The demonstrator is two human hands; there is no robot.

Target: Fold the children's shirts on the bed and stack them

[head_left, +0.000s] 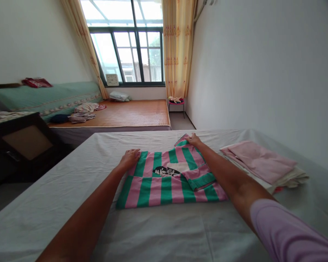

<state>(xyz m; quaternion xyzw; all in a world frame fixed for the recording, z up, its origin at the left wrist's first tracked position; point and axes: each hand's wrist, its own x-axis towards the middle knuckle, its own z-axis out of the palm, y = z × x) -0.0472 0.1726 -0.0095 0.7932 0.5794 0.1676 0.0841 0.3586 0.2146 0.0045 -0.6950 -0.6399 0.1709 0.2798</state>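
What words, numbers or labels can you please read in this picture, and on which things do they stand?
None can be read.
Black-and-white print on the pink-and-green striped shirt: too blurred to tell any lettering.
Square white clock on the window sill: numerals too small to read.
The left hand and right hand rest on the shirt.

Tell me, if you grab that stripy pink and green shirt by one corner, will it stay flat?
Probably not. The striped shirt is thin cloth, already creased and folded over itself, so it would likely droop and unfold. It looks light. Pushed, it would probably bunch up on the wrinkled sheet rather than slide, though the left hand and right hand press it flat.
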